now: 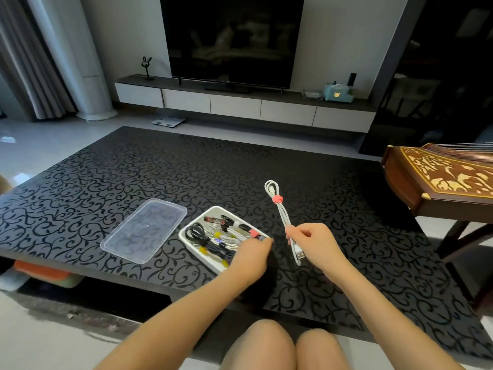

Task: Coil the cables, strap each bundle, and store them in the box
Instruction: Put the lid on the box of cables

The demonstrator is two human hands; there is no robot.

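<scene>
My right hand [312, 243] grips a coiled white cable [281, 212] near its USB end and holds it up above the table; a pink strap [277, 200] binds the loop near its top. A white box [186, 240] sits on the table and holds several strapped black and white cable bundles [210, 235]. My left hand [253, 252] rests with curled fingers over the box's near right corner, touching a bundle with a pink strap [253, 233]. Whether those fingers pinch it is hidden.
The box's clear plastic lid [144, 229] lies flat to the left of the box. The black patterned table [106, 172] stretches wide around them. A wooden zither [440, 180] stands at the right. A TV and a low cabinet line the far wall.
</scene>
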